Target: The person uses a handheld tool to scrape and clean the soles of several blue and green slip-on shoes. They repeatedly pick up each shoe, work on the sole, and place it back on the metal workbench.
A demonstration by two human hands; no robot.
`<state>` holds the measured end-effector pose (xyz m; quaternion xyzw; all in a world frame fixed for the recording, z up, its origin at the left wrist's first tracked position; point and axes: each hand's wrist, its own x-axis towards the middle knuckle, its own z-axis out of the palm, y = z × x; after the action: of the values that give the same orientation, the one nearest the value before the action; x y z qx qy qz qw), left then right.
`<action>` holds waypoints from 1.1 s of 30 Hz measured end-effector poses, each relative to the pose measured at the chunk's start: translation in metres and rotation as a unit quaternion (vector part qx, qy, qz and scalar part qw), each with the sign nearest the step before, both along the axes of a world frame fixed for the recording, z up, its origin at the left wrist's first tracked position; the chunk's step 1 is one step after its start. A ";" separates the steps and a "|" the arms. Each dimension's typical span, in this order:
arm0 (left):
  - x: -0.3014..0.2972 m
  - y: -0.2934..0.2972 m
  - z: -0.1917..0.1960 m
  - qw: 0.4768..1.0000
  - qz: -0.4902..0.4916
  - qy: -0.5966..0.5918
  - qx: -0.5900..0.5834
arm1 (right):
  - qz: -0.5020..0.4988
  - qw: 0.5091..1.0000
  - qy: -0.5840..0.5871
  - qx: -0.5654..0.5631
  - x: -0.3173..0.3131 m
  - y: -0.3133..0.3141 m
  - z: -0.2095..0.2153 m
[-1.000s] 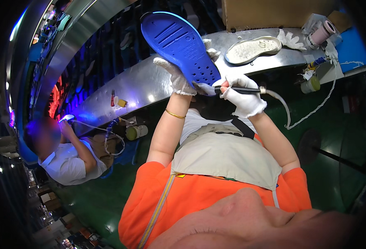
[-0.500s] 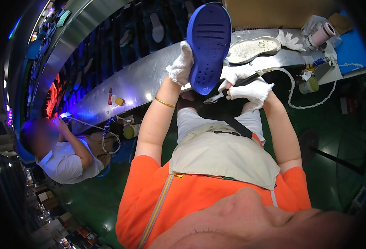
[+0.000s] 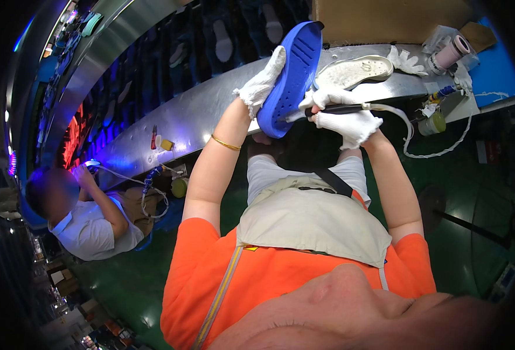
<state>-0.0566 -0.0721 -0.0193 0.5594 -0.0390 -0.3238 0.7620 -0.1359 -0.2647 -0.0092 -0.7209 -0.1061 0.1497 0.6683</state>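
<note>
My left hand [image 3: 263, 81], in a white glove, grips a blue shoe sole [image 3: 297, 67] by its left edge. The sole is held tilted above the metal bench, and its surface shows grooves and small holes. In its fingers, my right hand [image 3: 348, 123], also gloved in white with bare fingertips, has a black-handled brush-like tool [image 3: 344, 109] trailing a white hose [image 3: 408, 125]. The tool's tip is at the lower right edge of the blue sole; the glare there hides whether it touches. Just beyond my right hand, a white shoe sole [image 3: 357, 73] lies on the bench.
A metal bench edge [image 3: 181, 116] runs along a conveyor with several soles. A spare white glove [image 3: 407, 61], a pink bottle [image 3: 450, 52] and a hanging green-lidded jar [image 3: 432, 124] are at the right. A cardboard panel [image 3: 386, 20] stands behind. At left sits a co-worker [image 3: 97, 227].
The blue sole has come lower and turned, its top now leaning right. My right hand has swung the tool's tip up from below to the sole's lower right edge.
</note>
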 end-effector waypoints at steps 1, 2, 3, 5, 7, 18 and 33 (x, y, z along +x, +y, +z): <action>0.002 0.000 0.001 1.000 0.002 0.003 -0.022 | 0.003 0.997 -0.024 -0.073 0.003 0.001 0.002; 0.001 0.000 0.002 1.000 0.002 0.008 -0.010 | 0.020 0.996 -0.064 -0.063 0.002 0.000 0.000; 0.002 0.001 0.004 1.000 0.000 0.014 0.001 | 0.035 0.993 -0.103 -0.054 0.002 -0.001 -0.003; 0.001 0.000 0.007 0.999 0.001 0.021 0.027 | 0.055 0.991 -0.119 -0.043 0.001 -0.004 -0.003; 0.004 0.003 0.005 0.999 -0.016 0.035 0.032 | 0.064 0.995 -0.069 -0.036 0.004 -0.010 0.001; 0.001 0.015 0.007 0.994 0.107 -0.024 -0.020 | 0.023 0.986 -0.091 -0.139 0.009 -0.020 0.009; -0.060 0.013 -0.055 0.894 0.076 0.163 -0.411 | -0.186 0.970 -0.001 0.155 -0.005 -0.005 -0.021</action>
<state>-0.1162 -0.0588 -0.0747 0.1368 -0.0017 -0.3067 0.9419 -0.1413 -0.2694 -0.0304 -0.6154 0.0075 0.0037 0.7881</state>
